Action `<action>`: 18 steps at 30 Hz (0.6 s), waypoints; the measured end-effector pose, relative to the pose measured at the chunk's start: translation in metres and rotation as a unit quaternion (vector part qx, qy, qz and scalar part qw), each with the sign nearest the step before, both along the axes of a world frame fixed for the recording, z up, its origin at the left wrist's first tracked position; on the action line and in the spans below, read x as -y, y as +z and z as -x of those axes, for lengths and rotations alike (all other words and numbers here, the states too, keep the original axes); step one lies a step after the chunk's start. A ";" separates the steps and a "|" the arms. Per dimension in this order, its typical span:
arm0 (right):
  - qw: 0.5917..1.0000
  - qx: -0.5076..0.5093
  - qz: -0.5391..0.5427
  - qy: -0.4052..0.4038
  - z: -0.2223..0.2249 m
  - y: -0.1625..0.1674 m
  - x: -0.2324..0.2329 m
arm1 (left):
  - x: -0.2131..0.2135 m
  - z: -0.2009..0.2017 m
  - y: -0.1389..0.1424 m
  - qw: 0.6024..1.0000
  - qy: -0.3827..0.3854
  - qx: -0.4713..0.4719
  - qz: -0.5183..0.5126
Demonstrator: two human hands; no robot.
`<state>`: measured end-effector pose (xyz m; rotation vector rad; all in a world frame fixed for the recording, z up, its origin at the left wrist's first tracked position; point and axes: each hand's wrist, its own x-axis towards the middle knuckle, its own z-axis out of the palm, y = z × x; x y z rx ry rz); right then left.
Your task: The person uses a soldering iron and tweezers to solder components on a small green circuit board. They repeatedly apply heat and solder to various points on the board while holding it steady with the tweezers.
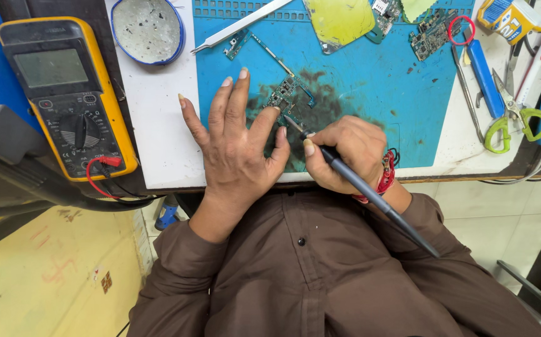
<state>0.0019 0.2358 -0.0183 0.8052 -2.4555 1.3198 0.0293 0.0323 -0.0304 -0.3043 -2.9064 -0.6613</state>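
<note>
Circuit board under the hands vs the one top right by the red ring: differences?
The circuit board under the hands is narrow, pinned by the left hand, with the soldering iron in the right hand at it. The top-right board is wider and untouched. Both are green and lie on the blue mat.

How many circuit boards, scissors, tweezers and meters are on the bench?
Circuit boards: 4
Scissors: 1
Tweezers: 1
Meters: 1
Total: 7
</note>
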 end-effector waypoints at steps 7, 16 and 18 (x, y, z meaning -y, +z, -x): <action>0.999 -0.001 -0.006 0.033 0.001 0.002 -0.002 | 0.000 0.000 -0.001 1.000 0.000 -0.002 0.004; 0.999 -0.004 -0.002 0.035 0.001 0.000 -0.002 | -0.001 0.000 -0.002 1.000 0.000 -0.004 0.005; 1.000 0.001 -0.002 0.016 0.000 0.000 -0.002 | -0.001 0.000 -0.002 1.000 -0.001 -0.004 0.002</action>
